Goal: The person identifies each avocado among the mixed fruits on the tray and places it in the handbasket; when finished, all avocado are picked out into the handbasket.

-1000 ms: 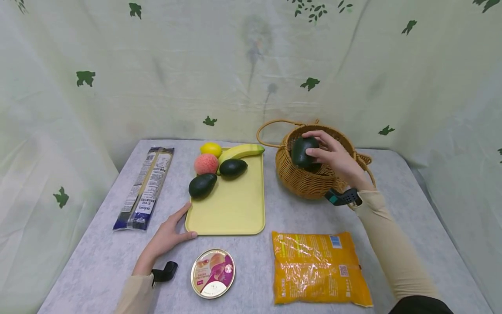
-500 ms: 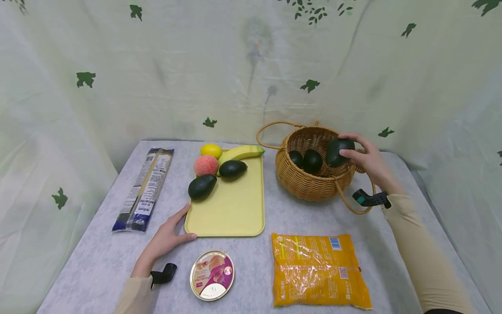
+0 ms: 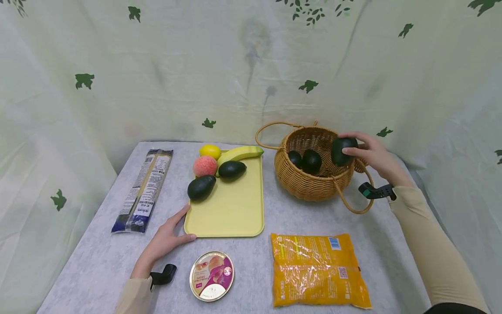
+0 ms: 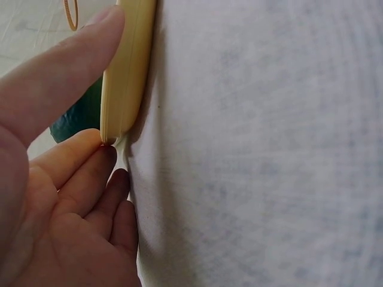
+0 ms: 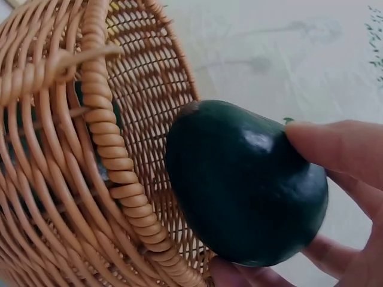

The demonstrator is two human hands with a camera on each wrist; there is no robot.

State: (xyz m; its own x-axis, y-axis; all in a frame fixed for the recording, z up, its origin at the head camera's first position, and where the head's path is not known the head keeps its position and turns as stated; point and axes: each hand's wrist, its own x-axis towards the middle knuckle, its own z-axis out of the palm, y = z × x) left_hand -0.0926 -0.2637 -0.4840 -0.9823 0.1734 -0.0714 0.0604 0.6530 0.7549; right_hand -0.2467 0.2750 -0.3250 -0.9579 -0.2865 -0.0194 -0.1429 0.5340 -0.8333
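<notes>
The held avocado (image 3: 342, 151) is at the right side of the opening of the wicker basket (image 3: 313, 187); contact with the rim cannot be told. The right hand (image 3: 374, 158) grips it between thumb and fingers. Inside the basket lie 2 dark avocados (image 3: 311, 162). Left of the basket is the yellow tray (image 3: 231, 213), bearing 2 more avocados (image 3: 232, 170), 1 lemon (image 3: 210, 151), 1 banana (image 3: 245, 152) and 1 pink round fruit (image 3: 205, 166). The left hand (image 3: 162, 240) is spread wide at the tray's near left corner, thumb and fingertips touching it. Nearer the person are 1 round tin (image 3: 211, 276) and 1 orange bag (image 3: 319, 270). Left of the tray lies 1 long packet (image 3: 143, 192).
</notes>
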